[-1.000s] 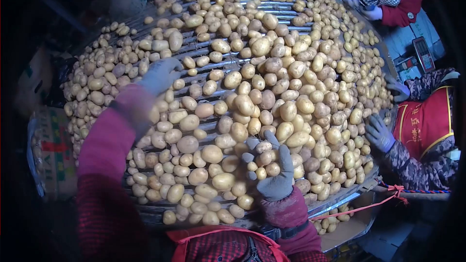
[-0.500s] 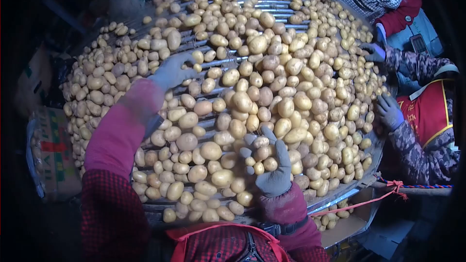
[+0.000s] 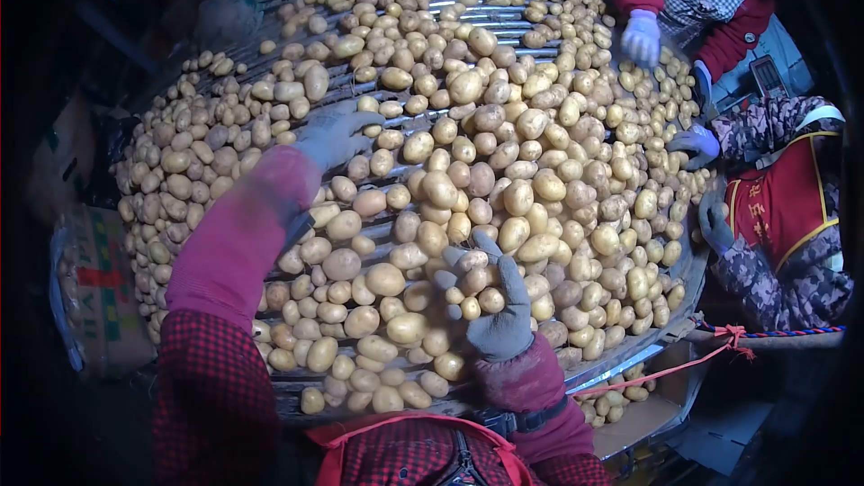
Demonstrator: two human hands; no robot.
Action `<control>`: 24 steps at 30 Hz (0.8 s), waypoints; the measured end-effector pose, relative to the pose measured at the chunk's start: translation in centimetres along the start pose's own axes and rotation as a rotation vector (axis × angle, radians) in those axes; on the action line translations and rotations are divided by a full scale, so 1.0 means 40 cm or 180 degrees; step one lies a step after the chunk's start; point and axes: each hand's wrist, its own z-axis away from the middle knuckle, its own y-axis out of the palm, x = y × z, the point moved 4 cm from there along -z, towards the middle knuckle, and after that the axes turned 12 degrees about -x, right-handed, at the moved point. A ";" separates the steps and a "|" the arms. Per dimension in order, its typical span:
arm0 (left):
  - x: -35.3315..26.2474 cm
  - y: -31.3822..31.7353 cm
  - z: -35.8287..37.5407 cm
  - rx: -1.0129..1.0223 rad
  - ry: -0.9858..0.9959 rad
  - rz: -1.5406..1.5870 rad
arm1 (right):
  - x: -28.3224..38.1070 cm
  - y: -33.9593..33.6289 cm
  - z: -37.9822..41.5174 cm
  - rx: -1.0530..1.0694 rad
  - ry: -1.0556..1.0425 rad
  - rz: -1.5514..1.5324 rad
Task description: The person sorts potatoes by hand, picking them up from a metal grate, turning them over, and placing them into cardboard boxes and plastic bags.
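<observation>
Potatoes (image 3: 519, 196) of many sizes lie spread over a slatted metal table (image 3: 499, 13). My left hand (image 3: 335, 135), in a grey glove, reaches over the slats left of the middle. Its fingers are apart and stretched toward a potato (image 3: 390, 139), and no potato shows in its grasp. Near the front of the table, my right hand (image 3: 502, 331) is turned palm up in a grey glove. Its fingers curl round several small potatoes (image 3: 491, 300). More potatoes press close around both hands.
Across the right side, co-workers' gloved hands (image 3: 641, 39) are at the potatoes. A cardboard box (image 3: 643, 418) holding potatoes stands below the front right edge, near a red cord (image 3: 661, 376). A printed sack or carton (image 3: 103, 292) is at the left.
My left hand has shifted slightly right, while my right hand keeps its small potatoes. At the upper right, one co-worker's hand has come down to the potatoes; another's has drawn back toward the edge.
</observation>
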 end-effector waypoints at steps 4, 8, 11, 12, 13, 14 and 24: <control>0.002 -0.003 -0.014 0.0176 -0.0274 -0.0017 | 0.003 0.003 -0.001 0.0120 -0.0288 0.0324; -0.007 -0.013 -0.028 0.0367 -0.0468 -0.0342 | 0.003 0.000 -0.004 0.0170 -0.0288 0.0214; -0.010 -0.003 -0.025 0.0410 -0.0468 -0.0388 | 0.012 0.002 -0.005 0.0099 -0.0194 0.0326; -0.004 0.000 -0.022 0.0280 -0.0312 -0.0386 | 0.006 -0.003 -0.007 -0.0004 0.0134 -0.0118; 0.004 0.009 -0.018 0.0161 -0.0157 -0.0368 | -0.003 -0.009 -0.006 -0.0126 0.0463 -0.0559; 0.012 0.020 -0.025 0.0025 -0.0038 -0.0502 | 0.000 -0.006 -0.007 0.0083 0.0082 -0.0188; 0.039 0.002 -0.042 0.0266 -0.0060 0.0026 | -0.009 -0.006 -0.014 0.0490 -0.0592 -0.0078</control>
